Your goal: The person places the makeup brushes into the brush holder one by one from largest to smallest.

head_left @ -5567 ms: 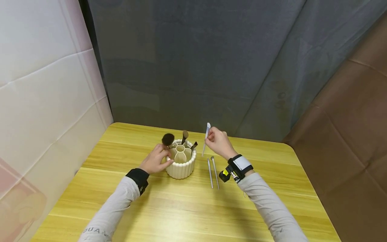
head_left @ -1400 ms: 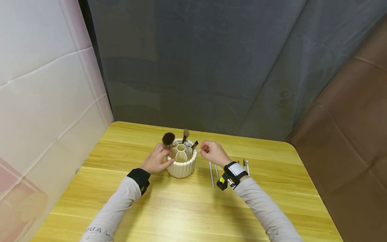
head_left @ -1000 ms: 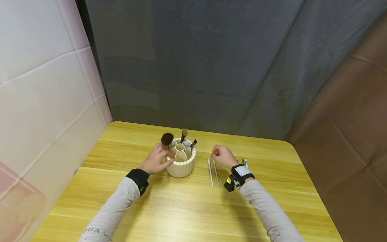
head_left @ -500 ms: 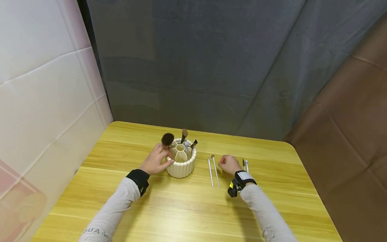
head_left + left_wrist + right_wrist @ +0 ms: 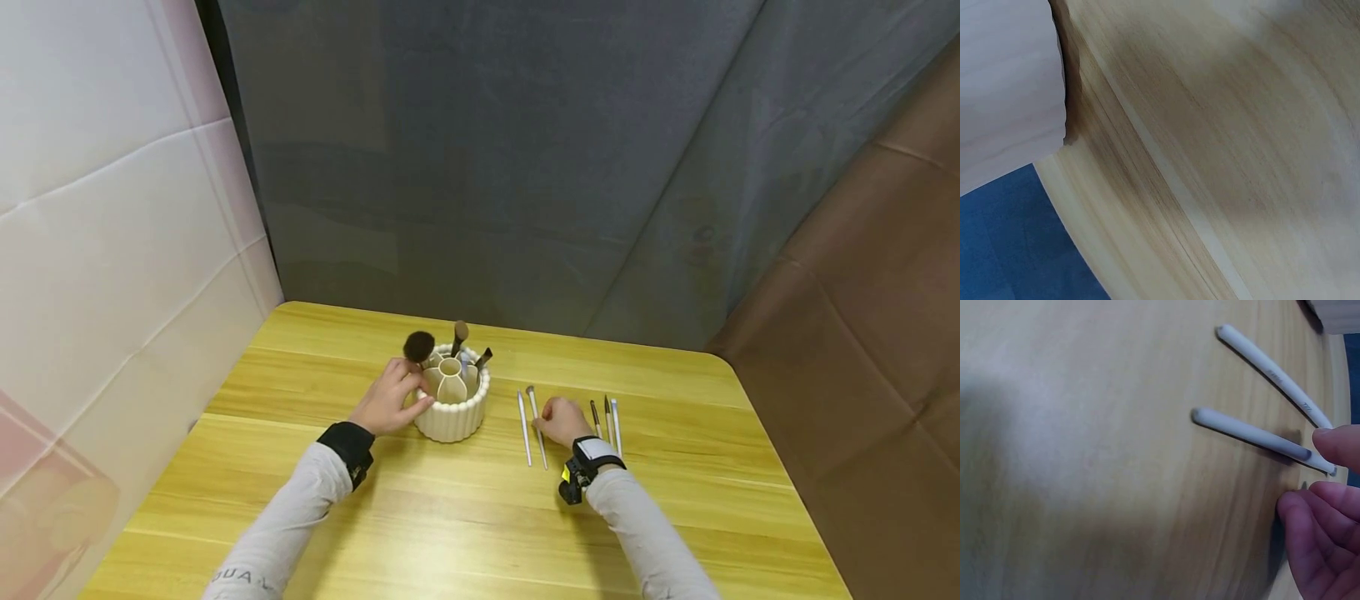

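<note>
Left sleeve (image 5: 258, 557): letters "UA" legible, rest cut off. Brush handle (image 5: 1270, 370): print unreadable.

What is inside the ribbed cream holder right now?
The holder has a centre cup and wedge compartments. Brush heads stick up from its far compartments; their handles are hidden by the walls. The left hand grips its side.

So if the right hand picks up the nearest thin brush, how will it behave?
The brush looks thin, round and straight, so it is likely stiff and light. Lying flat on the smooth table, it may roll when the right hand nudges it. Pinching it could be fiddly.
</note>
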